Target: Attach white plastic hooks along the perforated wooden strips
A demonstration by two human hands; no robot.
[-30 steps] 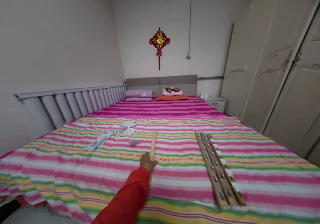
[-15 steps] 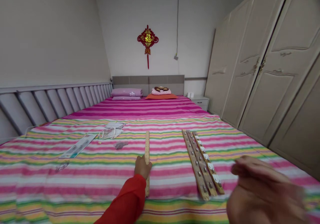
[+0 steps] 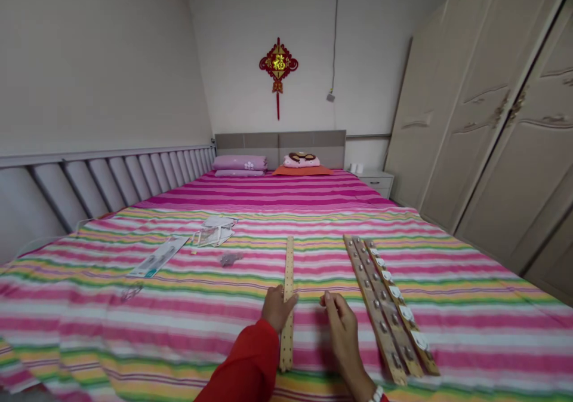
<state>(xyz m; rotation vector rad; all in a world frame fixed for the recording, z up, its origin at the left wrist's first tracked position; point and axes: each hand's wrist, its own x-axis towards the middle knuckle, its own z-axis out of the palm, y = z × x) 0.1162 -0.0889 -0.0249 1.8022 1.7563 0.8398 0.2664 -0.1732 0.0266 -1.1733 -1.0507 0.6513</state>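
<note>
My left hand, in a red sleeve, rests closed on a long wooden strip with small holes that lies lengthwise on the striped bed cover. My right hand lies just right of that strip, fingers stretched forward and slightly curled, holding nothing. Further right lies a group of wooden strips fitted with metal studs and white knobs, side by side.
Flat packets and papers, a long blister pack, a small grey bit and a clear bag lie on the left of the bed. Pillows sit at the headboard. Tall wardrobes line the right side.
My right hand has come down from close to the camera at the right and now rests on the cover beside the holed strip. The left hand stays on the strip.
</note>
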